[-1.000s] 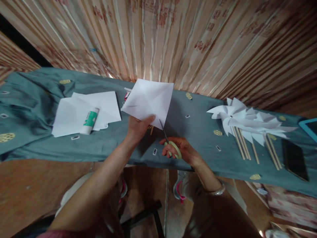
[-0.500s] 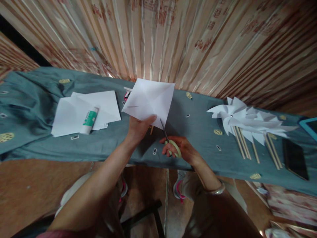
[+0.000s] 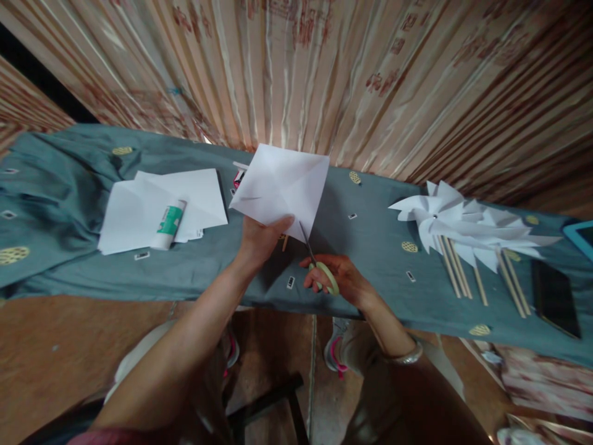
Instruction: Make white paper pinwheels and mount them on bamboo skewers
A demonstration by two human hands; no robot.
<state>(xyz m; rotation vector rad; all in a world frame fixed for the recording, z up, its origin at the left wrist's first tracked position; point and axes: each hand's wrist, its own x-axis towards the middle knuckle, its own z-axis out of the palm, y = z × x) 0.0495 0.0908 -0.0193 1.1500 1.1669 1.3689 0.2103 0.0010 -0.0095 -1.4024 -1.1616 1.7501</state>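
Left of the left hand point(image 3: 262, 241), a white tube point(image 3: 169, 225) with a green label lies on a stack of white paper point(image 3: 123, 213); its contents are hidden. Just beyond that hand, a small pink and dark object point(image 3: 239, 178), possibly a box, is mostly covered by the held sheet point(image 3: 290, 176), so its inside cannot be made out.

The left hand pinches the sheet by its near edge, thumb on top, the other fingers hidden underneath. Ahead of both hands, the creased sheet is turned like a diamond, one corner aimed at the right hand point(image 3: 345, 278). That hand is curled through the handles of the scissors point(image 3: 330, 279), whose long axis slants away from the person and leftward, tips at the sheet near that corner. White paper pinwheels point(image 3: 445, 213) lie well right of the right hand, sticks point(image 3: 456, 272) toward the person.
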